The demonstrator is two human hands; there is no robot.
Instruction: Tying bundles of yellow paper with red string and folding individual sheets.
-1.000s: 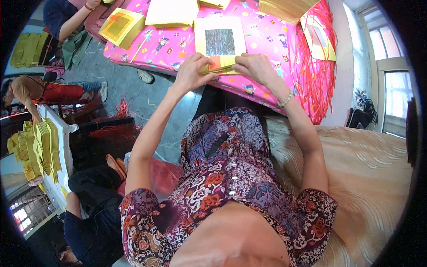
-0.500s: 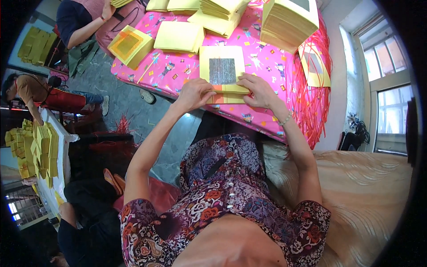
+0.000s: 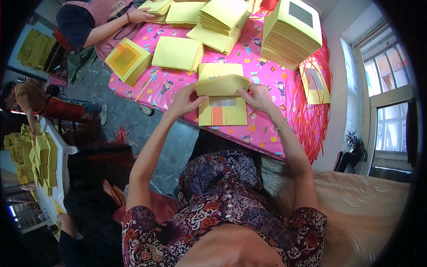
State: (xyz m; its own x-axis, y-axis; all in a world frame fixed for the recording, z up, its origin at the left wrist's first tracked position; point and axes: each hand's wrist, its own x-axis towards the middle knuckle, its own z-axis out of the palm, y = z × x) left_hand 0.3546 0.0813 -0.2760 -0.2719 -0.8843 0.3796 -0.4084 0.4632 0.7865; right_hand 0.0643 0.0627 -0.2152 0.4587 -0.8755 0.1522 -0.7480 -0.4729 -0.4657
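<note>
A bench (image 3: 267, 129) covered in a pink patterned cloth stands before the seated person, with a window at the far right and grey floor to the left. Nearest on the bench lies a yellow sheet (image 3: 222, 113) bearing a silver square and an orange strip, at the near edge. Above it, the left hand (image 3: 184, 100) and right hand (image 3: 255, 95) each pinch an end of a folded yellow paper (image 3: 221, 84), fingers closed on it, lifted just clear of the sheet below. Red fringe (image 3: 311, 120) hangs off the bench's right side. Farther left sits a stack with an orange square (image 3: 126, 60); beside it a plain yellow stack (image 3: 178, 53). At the far right rises a tall yellow stack (image 3: 291, 33). At the far left another person's hand (image 3: 142, 15) rests on further sheets.
</note>
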